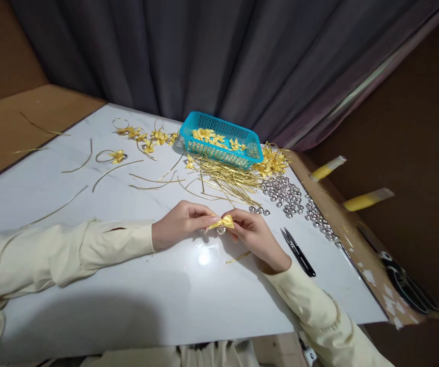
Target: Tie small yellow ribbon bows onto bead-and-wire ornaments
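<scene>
Between my two hands, above the white tabletop (pixel 135 285), is a yellow ribbon bow (pixel 227 221) with a small silver heart-shaped charm (pixel 221 230) hanging under its middle. My left hand (pixel 183 223) pinches the bow's left side between thumb and fingers. On the bow's right side, my right hand (pixel 255 234) is closed, its fingertips partly hidden. A short piece of gold cord (pixel 238 257) lies on the table below my right hand. Black thread snips (pixel 298 252) rest to the right of that hand.
A blue basket (pixel 219 156) holding yellow bows stands at the back. Before it lie a heap of gold cords (pixel 229 178) and silver charms (pixel 284 193). Finished-looking bows with cord loops (pixel 117 156) sit back left. Large scissors (pixel 403 280) and two yellow tubes (pixel 368 200) are at right.
</scene>
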{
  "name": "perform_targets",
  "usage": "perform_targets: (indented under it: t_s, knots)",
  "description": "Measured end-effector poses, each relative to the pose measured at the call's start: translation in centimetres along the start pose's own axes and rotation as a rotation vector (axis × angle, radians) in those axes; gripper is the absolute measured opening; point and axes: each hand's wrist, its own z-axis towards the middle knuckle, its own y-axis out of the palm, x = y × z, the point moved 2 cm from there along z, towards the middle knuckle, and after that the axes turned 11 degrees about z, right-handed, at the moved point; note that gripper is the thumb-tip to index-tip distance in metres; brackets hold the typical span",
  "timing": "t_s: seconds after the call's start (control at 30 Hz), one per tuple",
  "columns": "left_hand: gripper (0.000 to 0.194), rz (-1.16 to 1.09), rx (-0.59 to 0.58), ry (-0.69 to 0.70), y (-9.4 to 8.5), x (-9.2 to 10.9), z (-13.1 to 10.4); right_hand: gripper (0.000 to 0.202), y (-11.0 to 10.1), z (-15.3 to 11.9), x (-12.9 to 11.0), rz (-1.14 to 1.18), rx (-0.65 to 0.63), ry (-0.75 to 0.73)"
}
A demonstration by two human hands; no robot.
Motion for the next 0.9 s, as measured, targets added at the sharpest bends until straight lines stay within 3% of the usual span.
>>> perform_targets:
  t_s: [0.27, 0.53, 0.63, 0.77, 0.9]
  knots:
    - [0.024, 0.087, -0.014, 0.018, 0.1, -0.3, -0.3, 0.015, -0.3, 0.2, 0.7, -0.110, 0.087, -0.071]
    - [0.025, 0.155, 0.004, 0.068, 0.1, 0.0, -0.5, 0.012, -0.3, 0.3, 0.0, -0.219, 0.027, -0.091]
    - [0.025, 0.204, 0.039, 0.061, 0.1, -0.1, -0.4, 0.016, -0.6, -0.1, -0.8, -0.104, 0.012, -0.085]
    - [0.025, 0.234, 0.071, 0.037, 0.0, -0.5, -0.3, 0.028, -0.7, -0.6, -1.5, 0.169, 0.112, 0.001]
    - [0.027, 0.302, 0.052, 0.074, 0.1, -0.7, -0.2, 0.038, 0.1, -0.6, -1.5, 0.199, 0.071, 0.075]
